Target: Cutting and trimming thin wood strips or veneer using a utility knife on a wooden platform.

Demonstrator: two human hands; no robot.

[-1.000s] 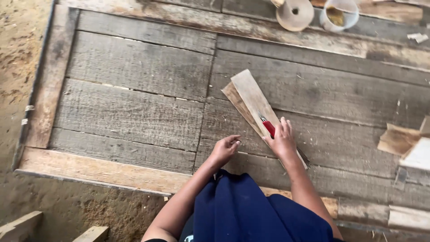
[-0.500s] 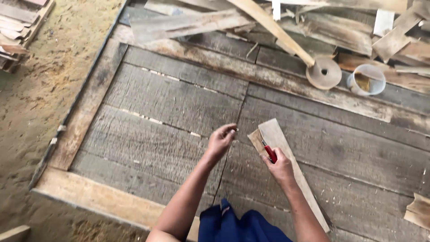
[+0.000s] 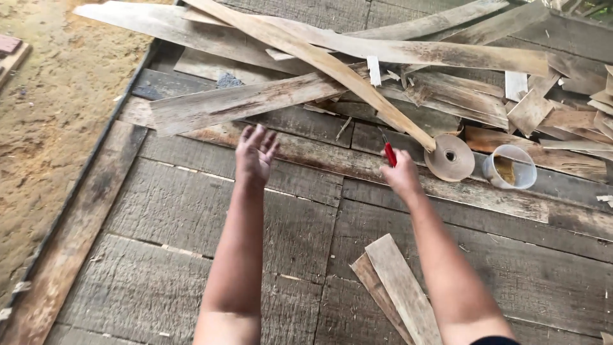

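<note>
My left hand [image 3: 256,153] is stretched forward over the grey plank platform [image 3: 191,211], fingers spread, holding nothing. It hovers just below a weathered board [image 3: 236,102] at the front of a pile of wood offcuts. My right hand [image 3: 401,176] is closed around a small red-handled tool [image 3: 388,153], near the low end of a long pale plank [image 3: 319,61] that slants across the pile. Two thin wood strips [image 3: 393,291] lie on the platform between my forearms.
A roll of brown tape [image 3: 450,157] and a clear plastic cup [image 3: 509,167] with brownish contents stand right of my right hand. Scrap boards [image 3: 460,96] heap across the back. Sandy ground [image 3: 51,128] lies left of the platform's edge beam [image 3: 70,236].
Both hands have left the thin strips and reached forward toward the offcut pile. The view tilted up, so the strips now lie near me and the pile fills the top.
</note>
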